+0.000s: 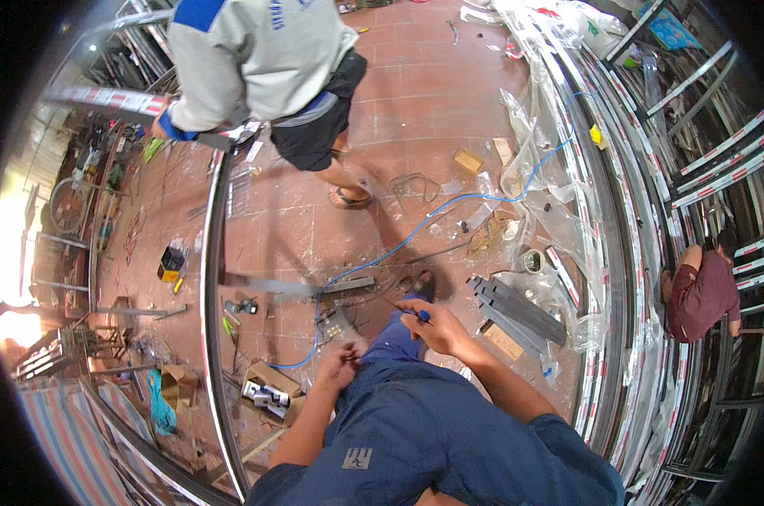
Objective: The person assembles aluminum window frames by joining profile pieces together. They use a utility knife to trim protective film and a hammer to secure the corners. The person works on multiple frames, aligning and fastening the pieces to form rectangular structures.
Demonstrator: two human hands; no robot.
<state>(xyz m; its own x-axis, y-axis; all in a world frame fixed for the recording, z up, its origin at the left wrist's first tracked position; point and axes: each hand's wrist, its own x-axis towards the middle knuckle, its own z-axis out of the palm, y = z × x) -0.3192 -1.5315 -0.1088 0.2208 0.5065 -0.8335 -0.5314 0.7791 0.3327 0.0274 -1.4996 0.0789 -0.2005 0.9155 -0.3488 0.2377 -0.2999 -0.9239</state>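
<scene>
My right hand (439, 331) is closed around a screwdriver with a blue handle (423, 316). Its thin dark shaft points up and to the left, over my blue trouser leg (392, 341). Beside that leg, my left hand (340, 368) hangs with loosely bent fingers, somewhat apart, and I see nothing in it. Past the left hand, a greyish flat piece (336, 329) lies on the floor. A short grey metal profile (350, 286) lies a little farther off.
A long metal frame bar (216, 253) runs along my left, near an open carton (294, 406). Ahead, a person in a grey top (260, 59) grips the frame. A blue hose (415, 229) crosses the floor. Dark profiles (517, 312) lie at right; another person (704, 291) crouches by stacked bars.
</scene>
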